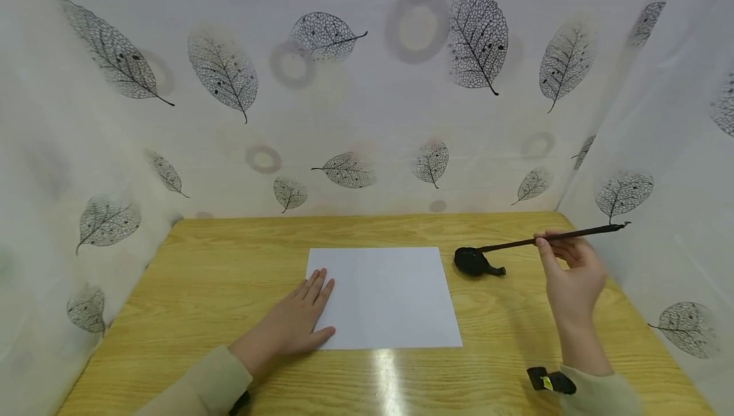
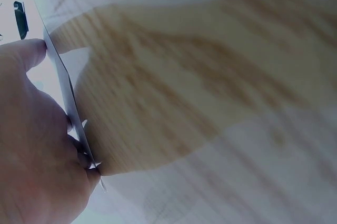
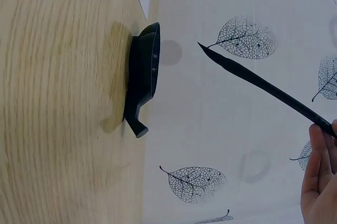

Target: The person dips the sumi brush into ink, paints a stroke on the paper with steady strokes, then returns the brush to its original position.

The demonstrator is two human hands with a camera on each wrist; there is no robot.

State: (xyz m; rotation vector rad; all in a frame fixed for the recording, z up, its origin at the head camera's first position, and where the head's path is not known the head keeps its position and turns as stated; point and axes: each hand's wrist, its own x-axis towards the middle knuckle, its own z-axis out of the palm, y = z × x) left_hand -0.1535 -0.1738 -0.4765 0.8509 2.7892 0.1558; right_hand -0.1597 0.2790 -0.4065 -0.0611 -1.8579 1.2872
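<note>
A white sheet of paper (image 1: 390, 301) lies on the table, with my left hand (image 1: 299, 320) resting on its left edge, fingers straight and thumb spread. Close up in the left wrist view, that hand (image 2: 39, 145) sits at the paper's edge. My right hand (image 1: 573, 276) pinches a dark writing brush (image 1: 568, 236) by its shaft, between thumb and fingers. In the right wrist view the pointed brush (image 3: 253, 78) tilts down towards its tip, raised and apart from the black ink dish (image 3: 143, 69). That dish (image 1: 471, 262) has a short stubby handle and stands right of the paper.
The wooden table (image 1: 229, 276) is bounded at the back and sides by a pale curtain (image 1: 367, 104) printed with leaves. A black strap piece (image 1: 550, 380) sits at my right sleeve's cuff.
</note>
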